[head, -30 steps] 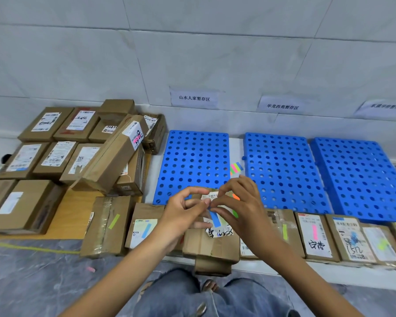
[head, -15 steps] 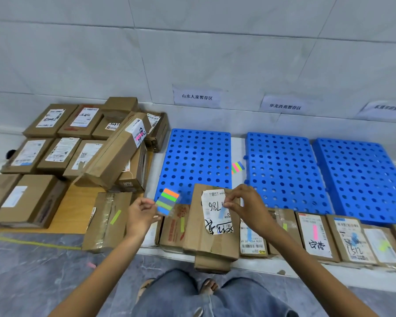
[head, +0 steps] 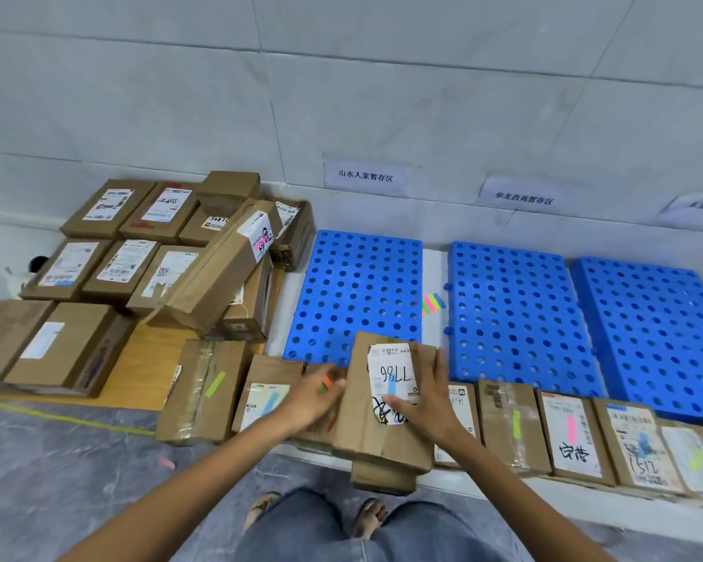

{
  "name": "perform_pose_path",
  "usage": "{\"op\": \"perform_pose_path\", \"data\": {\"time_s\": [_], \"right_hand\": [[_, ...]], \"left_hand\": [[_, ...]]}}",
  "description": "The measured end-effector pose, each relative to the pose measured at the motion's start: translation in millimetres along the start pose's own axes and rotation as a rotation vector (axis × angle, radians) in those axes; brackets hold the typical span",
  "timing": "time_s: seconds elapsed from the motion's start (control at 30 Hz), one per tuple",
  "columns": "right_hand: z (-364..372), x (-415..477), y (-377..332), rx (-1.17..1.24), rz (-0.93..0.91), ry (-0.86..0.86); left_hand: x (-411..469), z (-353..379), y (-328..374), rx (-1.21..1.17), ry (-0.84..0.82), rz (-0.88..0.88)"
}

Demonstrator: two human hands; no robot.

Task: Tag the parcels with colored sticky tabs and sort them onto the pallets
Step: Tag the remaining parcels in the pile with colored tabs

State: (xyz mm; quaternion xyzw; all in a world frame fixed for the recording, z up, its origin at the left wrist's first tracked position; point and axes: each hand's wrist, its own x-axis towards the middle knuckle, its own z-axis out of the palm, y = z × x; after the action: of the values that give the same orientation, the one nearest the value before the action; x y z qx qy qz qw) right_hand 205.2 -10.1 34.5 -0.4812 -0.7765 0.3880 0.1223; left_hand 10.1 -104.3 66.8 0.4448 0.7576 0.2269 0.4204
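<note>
A brown parcel (head: pixel 382 436) with a white label marked 7786 lies on top of other parcels at the front centre. A blue sticky tab (head: pixel 391 389) is stuck on its label. My right hand (head: pixel 429 403) lies over the parcel's right side, thumb across the label and fingers around the right edge. My left hand (head: pixel 311 399), blurred, is at the parcel's left edge and holds a pad of coloured sticky tabs (head: pixel 326 384). Three blue perforated pallets (head: pixel 358 285) (head: pixel 512 310) (head: pixel 650 326) lie behind, bare.
A row of tagged parcels runs along the front: one with a green tab (head: pixel 208 395), one with a blue tab (head: pixel 260 399), one with a pink tab (head: pixel 569 436). Stacked parcels (head: pixel 139 261) fill the left. Spare tabs (head: pixel 433 304) lie between two pallets.
My left hand has moved right with the tab pad, up to the parcel's left edge. My right hand has shifted from the blue tab to the parcel's right side.
</note>
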Motion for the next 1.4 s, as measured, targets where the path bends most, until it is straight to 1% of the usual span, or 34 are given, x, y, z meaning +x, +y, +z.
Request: {"op": "perform_pose_path", "data": {"time_s": [0.03, 0.07, 0.17, 0.23, 0.3, 0.33, 0.4, 0.43, 0.5, 0.6, 0.67, 0.77, 0.87, 0.97, 1.0, 1.07, 1.13, 1.2, 1.3, 1.4], "right_hand": [[-0.6, -1.5, -2.0, 0.077, 0.005, -0.013], [-2.6, -2.9, -4.7, 0.128, 0.014, -0.009], [-19.0, -6.8, -21.4, 0.212, -0.001, 0.022], [-37.8, -10.1, -43.8, 0.274, -0.035, 0.048], [-54.5, -10.1, -72.8, 0.303, -0.099, 0.081], [-60.5, -8.3, -87.2, 0.306, -0.142, 0.102], [-63.9, 0.3, -127.3, 0.350, -0.246, 0.101], [-60.1, 5.6, -150.1, 0.393, -0.294, 0.082], [-46.1, 15.4, -196.2, 0.490, -0.378, 0.010], [-1.7, 28.2, -271.8, 0.559, -0.495, -0.137], [39.4, 36.1, -311.6, 0.490, -0.539, -0.194], [111.3, 50.4, -356.2, 0.421, -0.511, -0.299], [176.1, 62.8, -377.3, 0.315, -0.402, -0.365], [232.0, 72.4, -369.5, 0.214, -0.285, -0.307], [243.2, 75.2, -362.3, 0.171, -0.280, -0.302], [258.1, 82.9, -349.5, 0.071, -0.279, -0.359], [266.9, 92.3, -341.0, -0.036, -0.285, -0.401], [273.7, 97.3, -337.7, -0.144, -0.231, -0.415], [289.8, 97.1, -337.2, -0.418, -0.192, -0.432], [304.8, 92.4, -337.4, -0.637, -0.222, -0.469]], "left_hand": [[-2.2, 9.5, 8.0, -0.059, -0.080, 0.005], [-2.5, 17.9, 11.2, -0.098, -0.091, 0.015], [-7.1, 19.5, 17.6, -0.217, 0.032, 0.084], [-12.9, 3.2, 24.1, -0.288, 0.103, 0.123], [-22.9, -23.1, 31.4, -0.351, 0.188, 0.194], [-30.6, -38.6, 36.3, -0.395, 0.225, 0.261], [-50.8, -80.5, 40.4, -0.448, 0.317, 0.370], [-62.2, -104.3, 39.9, -0.457, 0.375, 0.394], [-82.5, -150.4, 32.1, -0.521, 0.470, 0.386], [-106.5, -217.8, -9.8, -0.592, 0.633, 0.313], [-117.1, -253.6, -44.3, -0.597, 0.731, 0.266], [-128.3, -297.7, -112.3, -0.555, 0.795, 0.126], [-121.0, -316.7, -173.3, -0.504, 0.764, 0.002], [-99.8, -307.9, -211.4, -0.446, 0.646, -0.077], [-91.3, -303.1, -220.6, -0.398, 0.599, -0.084], [-74.5, -298.9, -243.5, -0.339, 0.537, -0.085], [-65.8, -298.1, -257.4, -0.335, 0.489, -0.086], [-63.8, -295.8, -260.5, -0.319, 0.451, -0.086], [-60.3, -293.2, -266.3, -0.281, 0.442, -0.045], [-51.6, -294.8, -275.5, -0.164, 0.448, 0.016]]}}
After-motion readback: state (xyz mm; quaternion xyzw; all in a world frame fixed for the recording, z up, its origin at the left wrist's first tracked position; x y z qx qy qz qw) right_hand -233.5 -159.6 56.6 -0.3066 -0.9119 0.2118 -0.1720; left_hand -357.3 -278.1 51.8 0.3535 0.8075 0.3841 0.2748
